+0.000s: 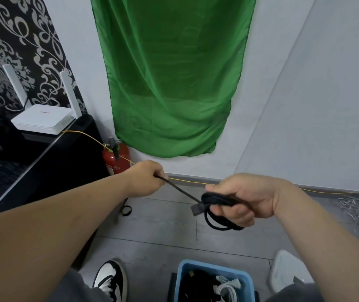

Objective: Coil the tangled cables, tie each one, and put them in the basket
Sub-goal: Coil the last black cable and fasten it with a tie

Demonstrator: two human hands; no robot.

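I see the left hand pinching the black cable taut, the right hand gripping its coil; the basket is cut off below

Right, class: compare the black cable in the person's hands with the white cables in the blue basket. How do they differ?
Colour: the black cable is dark, the white cables pale. Place: the black cable is held aloft; the white cables lie in the blue basket. State: the black cable has a tail pulled taut by the left hand from the coil in the right hand; the white cables lie untouched. Both are looped.
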